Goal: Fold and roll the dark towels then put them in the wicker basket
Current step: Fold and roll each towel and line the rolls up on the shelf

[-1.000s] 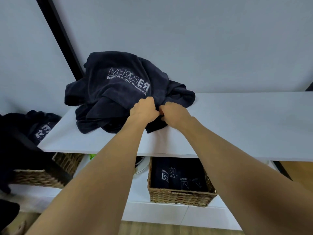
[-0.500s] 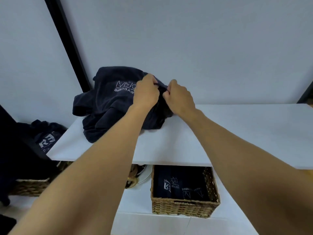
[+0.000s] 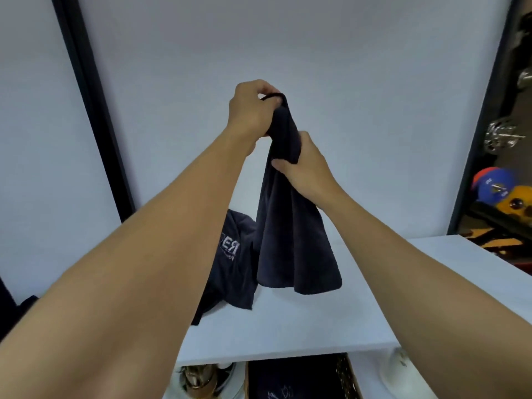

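Left hand: your left hand (image 3: 253, 110) is raised high in front of the wall, fingers curled tight and pinching the top edge of the towel (image 3: 293, 234).
Right hand: your right hand (image 3: 305, 165) sits lower and just to the right of the left, thumb and fingers wrapped closed around the bunched cloth a little below the top.
Towel in hand: dark, hanging down from both grips in loose vertical folds; its lower edge hangs close above the shelf (image 3: 288, 321), and you cannot tell from here whether it touches.
Towel pile: more dark towels (image 3: 230, 272) lie crumpled on the shelf to the left of the hanging one, with white lettering showing on the top; your left forearm covers part of the heap.
Shelf: white, flat, running to the right edge of the view, bare on the right of the hanging towel.
Basket: the wicker basket (image 3: 347, 375) is below the shelf at the bottom of the view, only its right wall and dark contents with pale print visible.
Under the shelf: a shiny metal object (image 3: 198, 378) sits left of the basket, a white rounded thing (image 3: 398, 370) to its right.
Right edge: coloured weights (image 3: 493, 185) on a rack beyond the wall.
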